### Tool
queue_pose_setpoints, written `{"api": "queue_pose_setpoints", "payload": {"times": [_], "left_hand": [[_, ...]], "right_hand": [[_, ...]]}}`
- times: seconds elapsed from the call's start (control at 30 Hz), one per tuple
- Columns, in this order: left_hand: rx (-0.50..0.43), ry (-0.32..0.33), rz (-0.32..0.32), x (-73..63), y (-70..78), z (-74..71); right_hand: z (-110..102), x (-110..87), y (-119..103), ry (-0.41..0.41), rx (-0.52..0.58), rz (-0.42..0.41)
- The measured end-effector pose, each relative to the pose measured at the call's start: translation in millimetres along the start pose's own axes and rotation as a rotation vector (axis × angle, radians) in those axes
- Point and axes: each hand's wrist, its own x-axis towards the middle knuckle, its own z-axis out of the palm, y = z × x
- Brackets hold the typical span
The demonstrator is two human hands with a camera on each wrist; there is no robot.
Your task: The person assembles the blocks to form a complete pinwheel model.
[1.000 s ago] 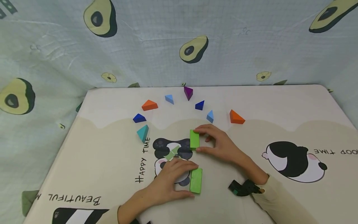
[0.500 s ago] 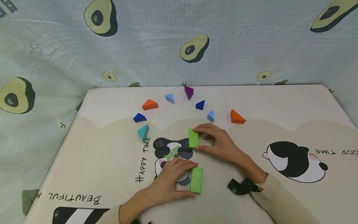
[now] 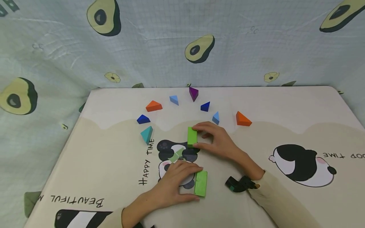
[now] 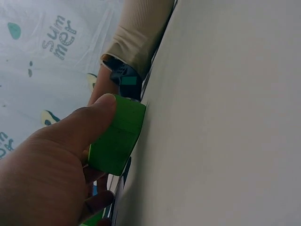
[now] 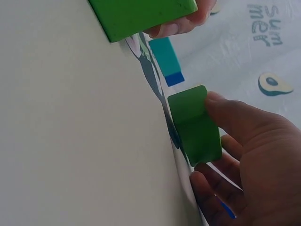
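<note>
In the head view my left hand [image 3: 174,183] grips a green block [image 3: 201,184] by its two ends, thumb at the near end and fingertips at the far end. My right hand [image 3: 218,139] pinches a second green block [image 3: 192,137] between thumb and fingers, over the printed panda on the tabletop. The two blocks stand apart, the right hand's one farther from me and a little to the left. Up close in the left wrist view, the thumb presses the side of the green block [image 4: 120,136]. The right wrist view shows thumb and fingers around the other block [image 5: 195,125].
Beyond the hands lie several small wedge blocks in a loose arc: teal [image 3: 146,135], dark blue [image 3: 143,119], orange [image 3: 154,106], light blue [image 3: 174,100], purple [image 3: 193,94], and another orange one [image 3: 243,119] at the right. An avocado-print cloth [image 3: 159,57] hangs behind the table.
My right hand has moved its green block left and slightly away from me, farther over the printed panda. The left hand and its block stay nearly in place.
</note>
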Motion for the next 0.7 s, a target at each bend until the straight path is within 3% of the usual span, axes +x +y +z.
{"api": "queue_pose_setpoints", "payload": {"times": [0.43,0.7], "left_hand": [[-0.042,0.013,0.028,0.3,-0.6,0.0],[-0.027,0.025,0.035,0.7,-1.4,0.5]], "right_hand": [[-0.1,0.5,0.9,-0.025,0.014,-0.008],[1.1,0.2,3.0,0.013,0.051,0.029]]}}
